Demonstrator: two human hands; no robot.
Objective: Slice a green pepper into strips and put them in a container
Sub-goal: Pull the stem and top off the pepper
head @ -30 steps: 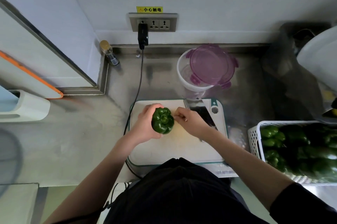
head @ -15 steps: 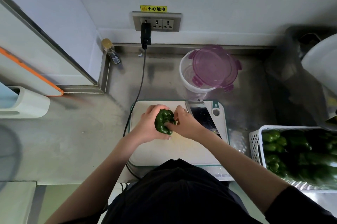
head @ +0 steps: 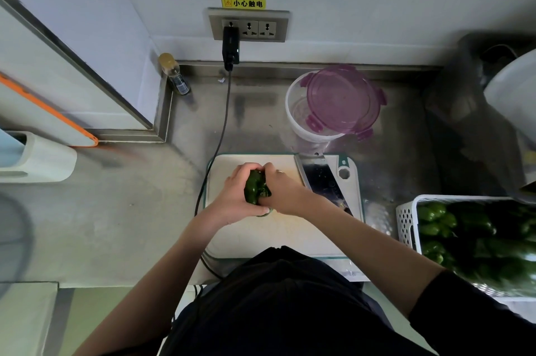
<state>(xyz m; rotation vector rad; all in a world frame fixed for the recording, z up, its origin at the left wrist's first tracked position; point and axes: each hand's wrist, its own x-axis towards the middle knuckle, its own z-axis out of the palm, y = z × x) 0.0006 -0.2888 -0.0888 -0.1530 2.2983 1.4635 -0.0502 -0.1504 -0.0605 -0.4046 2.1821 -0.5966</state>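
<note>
A dark green pepper (head: 255,187) is held over the white cutting board (head: 290,236). My left hand (head: 236,199) grips it from the left with curled fingers. My right hand (head: 285,191) grips it from the right, fingers pressed into its top. Only a narrow part of the pepper shows between the two hands. A cleaver (head: 322,181) lies on the board's right side, blade flat. Behind the board stands a round clear container (head: 301,123) with a purple lid (head: 343,99) resting askew on its rim.
A white basket (head: 406,219) full of green peppers sits at the right. A black cable (head: 220,129) runs from the wall socket down past the board's left edge. A small bottle (head: 174,74) stands in the back corner. Dark bags (head: 464,112) fill the back right.
My right hand closed in from beside the pepper and now grips it together with the left. Both hands now cover most of the pepper.
</note>
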